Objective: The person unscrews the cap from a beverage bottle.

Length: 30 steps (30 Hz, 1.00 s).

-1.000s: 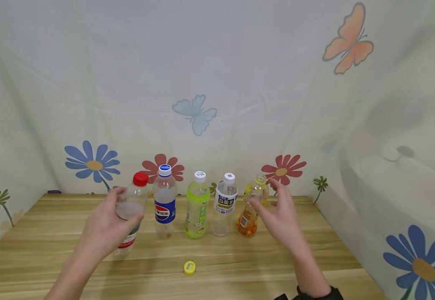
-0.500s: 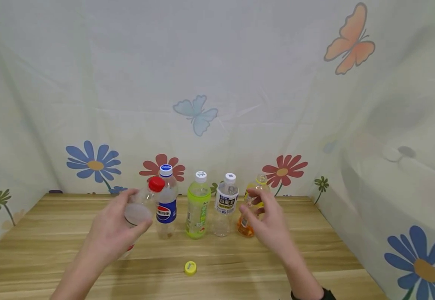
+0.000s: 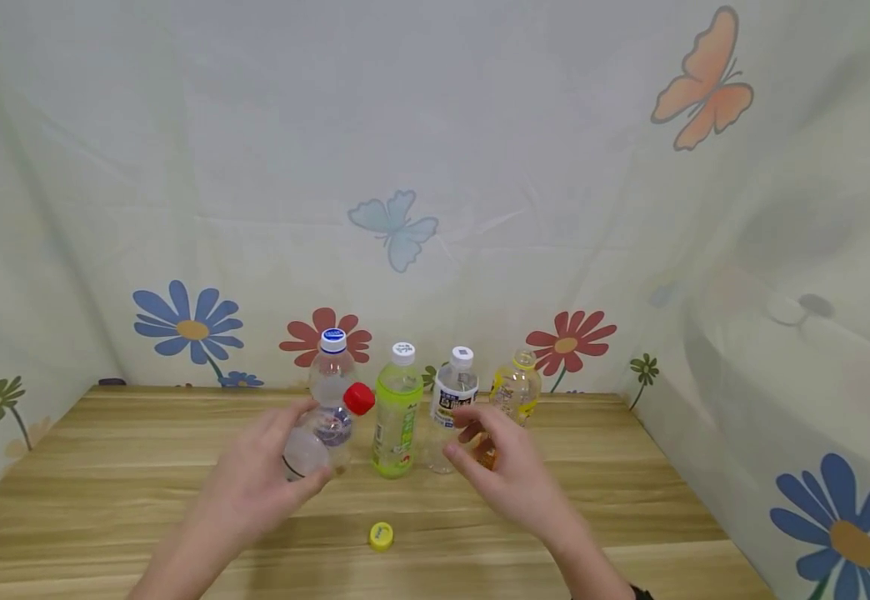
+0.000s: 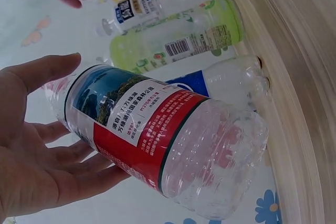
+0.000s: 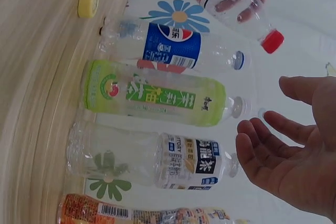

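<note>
My left hand (image 3: 251, 479) grips a clear water bottle (image 4: 142, 124) with a red and blue label around its upper body. The bottle leans to the right, its red cap (image 3: 359, 398) still on, and in the head view it overlaps a Pepsi bottle (image 5: 173, 45). In the left wrist view its base hangs over the wooden table's edge line. My right hand (image 3: 510, 475) holds nothing; its fingers are loosely bent, in front of a white-labelled oolong tea bottle (image 3: 453, 387). The red cap points toward this hand in the right wrist view.
A green-labelled bottle (image 3: 396, 417) stands between the Pepsi and oolong bottles. At the row's right end is an uncapped bottle with orange liquid (image 3: 517, 387). A yellow cap (image 3: 381, 536) lies nearer on the wooden table (image 3: 105, 500). A patterned curtain (image 3: 255, 167) rises behind.
The left hand has carried the red-capped bottle rightward, tilting it further over. My right hand has moved left, from the orange-liquid bottle to before the oolong one.
</note>
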Tool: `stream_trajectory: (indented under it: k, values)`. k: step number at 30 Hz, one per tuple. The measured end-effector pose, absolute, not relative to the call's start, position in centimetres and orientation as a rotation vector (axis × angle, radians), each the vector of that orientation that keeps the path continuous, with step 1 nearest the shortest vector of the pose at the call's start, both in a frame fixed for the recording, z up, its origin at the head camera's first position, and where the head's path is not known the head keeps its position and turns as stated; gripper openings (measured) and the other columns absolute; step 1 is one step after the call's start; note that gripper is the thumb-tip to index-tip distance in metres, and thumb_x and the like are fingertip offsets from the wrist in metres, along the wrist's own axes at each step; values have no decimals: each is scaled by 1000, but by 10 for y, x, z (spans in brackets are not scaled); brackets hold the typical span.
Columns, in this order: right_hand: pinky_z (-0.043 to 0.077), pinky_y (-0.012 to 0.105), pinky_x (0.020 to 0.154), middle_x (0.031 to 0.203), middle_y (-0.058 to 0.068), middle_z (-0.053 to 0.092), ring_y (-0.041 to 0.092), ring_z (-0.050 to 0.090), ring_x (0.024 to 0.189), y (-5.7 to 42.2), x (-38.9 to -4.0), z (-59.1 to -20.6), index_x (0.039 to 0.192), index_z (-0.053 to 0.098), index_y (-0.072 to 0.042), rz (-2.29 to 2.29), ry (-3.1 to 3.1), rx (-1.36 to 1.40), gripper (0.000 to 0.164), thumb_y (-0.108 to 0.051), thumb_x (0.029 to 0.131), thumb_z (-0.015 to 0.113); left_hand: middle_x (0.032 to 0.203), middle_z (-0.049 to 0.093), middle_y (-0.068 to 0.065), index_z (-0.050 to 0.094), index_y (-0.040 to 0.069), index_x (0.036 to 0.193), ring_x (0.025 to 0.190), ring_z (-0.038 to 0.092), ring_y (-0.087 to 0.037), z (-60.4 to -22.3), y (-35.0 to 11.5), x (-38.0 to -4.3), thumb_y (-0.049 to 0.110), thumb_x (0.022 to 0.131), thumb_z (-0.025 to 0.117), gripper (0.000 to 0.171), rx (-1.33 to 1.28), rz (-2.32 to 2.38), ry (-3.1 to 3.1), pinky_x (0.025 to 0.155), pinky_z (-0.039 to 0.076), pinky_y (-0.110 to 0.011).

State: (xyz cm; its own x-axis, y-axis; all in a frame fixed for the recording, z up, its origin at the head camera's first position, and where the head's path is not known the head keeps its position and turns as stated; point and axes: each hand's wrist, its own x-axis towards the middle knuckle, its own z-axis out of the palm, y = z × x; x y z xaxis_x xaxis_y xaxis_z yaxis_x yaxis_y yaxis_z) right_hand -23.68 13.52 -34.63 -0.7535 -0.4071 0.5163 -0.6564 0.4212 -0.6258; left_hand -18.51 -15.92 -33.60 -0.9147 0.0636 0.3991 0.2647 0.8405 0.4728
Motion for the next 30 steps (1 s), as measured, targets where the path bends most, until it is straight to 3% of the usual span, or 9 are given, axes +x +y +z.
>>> stream_trajectory:
  k: [11,22,30]
  values:
    - [54,26,75,107,-10,59,18,61,95,122,-226,-346,125,57,-16,1377,-2372,1049,37,-10,91,72,126,57,-3,53,17,136,110,58,-23,-336,-145,-178,32,73,87,74,-312,-812,-2735,83,53,-37]
    - [54,31,78,113,-6,59,17,62,99,111,-223,-341,137,52,-17,1501,-2363,1122,45,-17,95,68,128,55,3,53,23,137,113,55,-20,-345,-134,-184,35,71,89,76,-330,-766,-2770,86,52,-36]
    - [55,29,76,110,-9,60,15,63,94,104,-225,-339,133,56,-22,1486,-2399,1069,39,-28,96,66,129,54,3,54,26,137,115,54,-21,-349,-131,-186,36,71,89,76,-349,-695,-2768,87,51,-38]
